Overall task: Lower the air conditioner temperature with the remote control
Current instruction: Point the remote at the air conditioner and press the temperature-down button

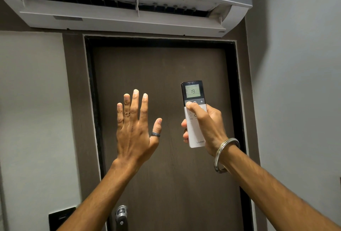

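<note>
My right hand (203, 129) gripped the remote control (194, 114) upright before the brown door (166, 175), thumb on a button left of the power key, its screen reading 19. My left hand (135, 129) was raised empty, fingers spread wide, beneath the air conditioner (120, 16).

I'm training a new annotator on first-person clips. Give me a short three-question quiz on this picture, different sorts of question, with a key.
1. True or false: the left hand is holding the remote.
2. What number shows on the remote's screen?
3. Where does the right hand have its thumb? A) on the plus button B) at the left end of the button row, left of the power button C) off the remote

Key: 1. False; it is raised, open and empty, while the right hand's grip holds the remote. 2. 19. 3. B.
</note>
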A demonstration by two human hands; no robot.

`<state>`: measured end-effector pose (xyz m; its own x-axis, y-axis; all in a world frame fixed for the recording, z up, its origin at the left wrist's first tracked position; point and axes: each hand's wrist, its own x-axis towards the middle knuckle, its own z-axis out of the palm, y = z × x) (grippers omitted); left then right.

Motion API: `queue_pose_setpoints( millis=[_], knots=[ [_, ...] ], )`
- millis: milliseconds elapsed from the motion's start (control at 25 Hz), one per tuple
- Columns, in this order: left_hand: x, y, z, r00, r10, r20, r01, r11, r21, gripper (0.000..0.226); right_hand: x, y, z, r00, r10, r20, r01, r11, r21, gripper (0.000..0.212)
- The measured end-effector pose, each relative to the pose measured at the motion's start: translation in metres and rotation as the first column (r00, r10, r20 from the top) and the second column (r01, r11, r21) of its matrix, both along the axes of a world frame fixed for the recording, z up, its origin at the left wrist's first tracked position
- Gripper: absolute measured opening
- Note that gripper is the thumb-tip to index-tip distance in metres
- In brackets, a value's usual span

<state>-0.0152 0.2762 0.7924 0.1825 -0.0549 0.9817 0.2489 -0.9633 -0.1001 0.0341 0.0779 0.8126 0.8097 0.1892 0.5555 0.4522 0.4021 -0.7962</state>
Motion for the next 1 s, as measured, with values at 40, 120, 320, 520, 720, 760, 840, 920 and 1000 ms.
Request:
queue_pose_setpoints(
  millis=[40,120,320,520,720,760,840,920,1000],
  knots=[
    [0.0001,0.0001,-0.0001,1.0,0.001,0.0,-0.001,1.0,0.0,0.08,-0.0001,0.0004,0.0002,1.0,0.001,-0.004,-0.001,1.0,0.007,0.025],
    [0.0002,0.0005,0.0003,1.0,-0.002,0.002,0.002,1.0,0.0,0.079,0.0006,0.001,0.0012,1.0,-0.006,-0.014,0.007,1.0,0.011,0.025],
    [-0.0007,0.0019,0.0016,1.0,-0.006,0.01,0.006,1.0,-0.004,0.079,0.0018,0.0008,0.0006,0.999,-0.025,-0.048,0.025,1.0,0.004,0.024],
    [0.0001,0.0022,0.0014,1.0,-0.008,0.007,0.008,1.0,-0.01,0.079,0.0001,-0.0011,0.0005,0.998,0.007,-0.065,-0.007,1.0,0.008,0.026],
    [0.0009,-0.001,0.0016,1.0,-0.012,0.006,0.012,1.0,-0.006,0.078,-0.003,-0.0019,-0.0012,0.999,0.023,-0.047,-0.022,1.0,0.008,0.028],
    [0.0007,-0.0014,0.0015,1.0,-0.012,0.008,0.012,1.0,-0.006,0.078,-0.003,-0.0021,-0.0015,0.999,0.02,-0.043,-0.02,1.0,0.013,0.028],
    [0.0004,-0.0028,0.0008,1.0,-0.016,0.005,0.016,1.0,-0.01,0.078,-0.0022,-0.0029,-0.0022,0.999,0.007,-0.036,-0.007,1.0,0.012,0.029],
    [0.0004,-0.0039,0.0004,1.0,-0.02,0.002,0.02,1.0,-0.015,0.078,-0.0017,-0.0039,-0.003,0.999,-0.004,-0.032,0.004,1.0,0.008,0.029],
    [0.0003,-0.004,-0.0004,1.0,-0.02,-0.006,0.02,1.0,-0.019,0.078,-0.0007,-0.0053,-0.0041,0.999,-0.021,-0.031,0.021,1.0,0.008,0.028]
  ],
)
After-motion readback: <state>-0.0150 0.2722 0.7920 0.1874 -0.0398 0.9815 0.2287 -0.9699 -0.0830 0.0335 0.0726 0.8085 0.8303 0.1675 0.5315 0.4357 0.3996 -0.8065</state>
